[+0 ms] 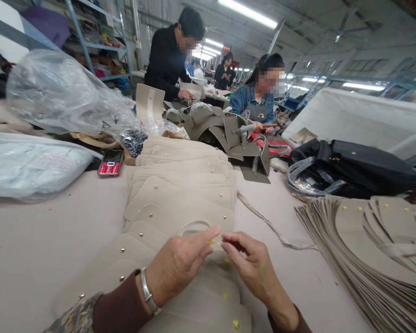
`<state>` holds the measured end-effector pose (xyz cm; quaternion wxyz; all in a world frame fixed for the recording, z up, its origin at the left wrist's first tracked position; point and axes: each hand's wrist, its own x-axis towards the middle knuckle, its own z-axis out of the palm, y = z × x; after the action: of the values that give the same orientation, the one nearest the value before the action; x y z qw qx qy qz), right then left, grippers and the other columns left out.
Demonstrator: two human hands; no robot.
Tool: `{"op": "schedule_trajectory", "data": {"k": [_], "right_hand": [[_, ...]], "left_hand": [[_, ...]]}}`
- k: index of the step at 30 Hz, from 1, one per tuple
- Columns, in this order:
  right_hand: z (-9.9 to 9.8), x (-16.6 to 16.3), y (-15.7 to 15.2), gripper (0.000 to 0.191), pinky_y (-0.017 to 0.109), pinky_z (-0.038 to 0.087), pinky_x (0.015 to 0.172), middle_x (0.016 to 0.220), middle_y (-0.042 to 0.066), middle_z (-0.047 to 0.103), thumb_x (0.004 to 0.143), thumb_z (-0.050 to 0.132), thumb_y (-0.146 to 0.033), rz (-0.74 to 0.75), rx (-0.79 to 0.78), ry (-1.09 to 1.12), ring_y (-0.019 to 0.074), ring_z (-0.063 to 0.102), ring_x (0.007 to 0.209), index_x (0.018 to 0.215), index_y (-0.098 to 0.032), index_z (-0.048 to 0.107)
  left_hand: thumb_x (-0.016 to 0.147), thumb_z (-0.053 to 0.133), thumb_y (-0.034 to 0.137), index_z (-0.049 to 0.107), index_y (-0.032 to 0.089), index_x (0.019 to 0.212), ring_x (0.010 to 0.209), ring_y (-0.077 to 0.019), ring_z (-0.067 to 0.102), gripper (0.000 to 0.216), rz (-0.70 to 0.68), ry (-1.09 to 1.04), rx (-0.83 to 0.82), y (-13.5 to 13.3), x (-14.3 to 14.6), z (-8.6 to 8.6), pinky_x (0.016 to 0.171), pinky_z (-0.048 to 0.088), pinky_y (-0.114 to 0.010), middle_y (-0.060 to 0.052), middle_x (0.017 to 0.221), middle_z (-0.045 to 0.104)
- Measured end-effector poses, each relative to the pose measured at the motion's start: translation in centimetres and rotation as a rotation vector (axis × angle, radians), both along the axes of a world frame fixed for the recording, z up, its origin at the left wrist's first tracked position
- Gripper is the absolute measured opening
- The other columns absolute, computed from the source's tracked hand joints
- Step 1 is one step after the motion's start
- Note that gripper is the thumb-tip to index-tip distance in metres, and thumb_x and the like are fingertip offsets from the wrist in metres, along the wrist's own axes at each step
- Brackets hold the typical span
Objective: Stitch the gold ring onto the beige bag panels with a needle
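Note:
My left hand point(180, 263) and my right hand point(251, 263) meet fingertip to fingertip over a row of overlapping beige leather panels point(183, 194) with brass studs. Both pinch something small and yellowish, and a thin clear loop point(194, 225) arcs above the left fingers. A silver bracelet sits on my left wrist. What exactly the fingers hold is too small to name.
A fanned stack of beige panels point(374, 249) lies at right, black bags point(350, 169) behind it. A red phone point(110, 163) and plastic bags point(55, 97) sit at left. Several co-workers work at the table's far end beside olive bag parts point(225, 134).

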<state>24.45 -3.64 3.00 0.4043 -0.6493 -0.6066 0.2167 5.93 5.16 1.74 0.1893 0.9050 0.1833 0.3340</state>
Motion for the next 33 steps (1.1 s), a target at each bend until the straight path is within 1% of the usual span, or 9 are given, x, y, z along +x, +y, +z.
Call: {"op": "schedule_trajectory", "data": {"k": [4,9,13,16,18,23,27,31,33], "right_hand": [[0.4,-1.7,0.3,0.017,0.026,0.051,0.07,0.086,0.007,0.069,0.089,0.052,-0.015,0.127,0.223,-0.095,0.0159,0.063,0.076,0.098,-0.018,0.065],[-0.2,-2.4,0.2,0.015,0.024,0.048,0.064,0.073,0.003,0.066,0.086,0.05,-0.011,0.129,0.306,-0.235,0.0143,0.061,0.067,0.082,-0.018,0.063],[-0.6,-2.7,0.1,0.017,0.023,0.046,0.058,0.066,0.002,0.063,0.083,0.047,-0.009,0.092,0.392,-0.335,0.0128,0.058,0.059,0.077,-0.018,0.06],[-0.6,-3.0,0.0,0.019,0.022,0.045,0.055,0.062,0.001,0.062,0.081,0.047,-0.008,0.061,0.415,-0.346,0.0118,0.057,0.055,0.076,-0.018,0.063],[-0.6,-3.2,0.0,0.018,0.021,0.045,0.054,0.062,0.001,0.063,0.08,0.049,-0.01,0.024,0.343,-0.258,0.0114,0.057,0.054,0.075,-0.018,0.064],[-0.3,-3.2,0.7,0.016,0.02,0.043,0.046,0.053,-0.001,0.06,0.08,0.058,-0.027,-0.147,-0.093,0.255,0.0114,0.055,0.046,0.069,-0.017,0.063],[-1.0,-1.3,2.1,0.021,0.022,0.045,0.046,0.05,-0.001,0.059,0.075,0.063,-0.035,-0.257,-0.192,0.426,0.0121,0.055,0.044,0.066,-0.016,0.061],[-2.8,1.1,3.1,0.028,0.021,0.044,0.045,0.054,-0.001,0.061,0.073,0.066,-0.042,-0.267,-0.298,0.481,0.0104,0.054,0.044,0.073,-0.014,0.065],[-3.6,1.7,3.2,0.031,0.02,0.043,0.045,0.055,-0.001,0.061,0.074,0.066,-0.043,-0.244,-0.347,0.477,0.0093,0.053,0.044,0.076,-0.012,0.066]], "left_hand": [[0.1,0.035,0.027,0.037,0.015,0.132,0.07,-0.0145,0.069,0.033,0.054,0.062,0.043,-0.8,-0.2,-0.1,0.06,0.054,-0.022,-0.007,0.097,0.072],[0.101,0.033,0.027,0.04,0.015,0.125,0.067,-0.0161,0.068,0.028,0.052,0.05,0.075,-1.5,-0.3,-0.3,0.055,0.05,-0.024,-0.004,0.083,0.07],[0.098,0.036,0.019,0.049,0.019,0.104,0.061,-0.0139,0.063,0.014,0.015,0.118,-0.113,-1.8,-0.5,0.2,0.052,0.043,-0.023,0.001,0.074,0.064],[0.097,0.037,0.017,0.049,0.02,0.087,0.06,-0.0129,0.059,0.015,0.019,0.151,-0.174,-1.7,-0.5,0.5,0.053,0.04,-0.022,0.002,0.07,0.06],[0.096,0.037,0.017,0.049,0.02,0.083,0.059,-0.0124,0.057,0.018,0.028,0.145,-0.16,-1.5,-0.4,0.6,0.054,0.038,-0.022,0.002,0.068,0.058],[0.097,0.031,0.017,0.049,0.019,0.079,0.055,-0.0127,0.052,0.025,0.067,0.065,0.029,-1.5,0.3,0.6,0.05,0.034,-0.024,0.001,0.064,0.054],[0.097,0.032,0.014,0.049,0.019,0.081,0.055,-0.0123,0.049,0.025,0.06,0.044,0.121,-1.0,0.9,0.5,0.051,0.033,-0.024,0.002,0.065,0.053],[0.097,0.04,0.016,0.051,0.018,0.081,0.063,-0.0166,0.051,0.019,0.156,0.267,0.18,1.2,1.6,-0.3,0.058,0.036,-0.027,0.0,0.069,0.056],[0.094,0.044,0.014,0.052,0.018,0.082,0.072,-0.0201,0.052,0.015,0.155,0.421,0.189,2.2,1.9,-0.9,0.064,0.04,-0.031,-0.003,0.076,0.058]]}}
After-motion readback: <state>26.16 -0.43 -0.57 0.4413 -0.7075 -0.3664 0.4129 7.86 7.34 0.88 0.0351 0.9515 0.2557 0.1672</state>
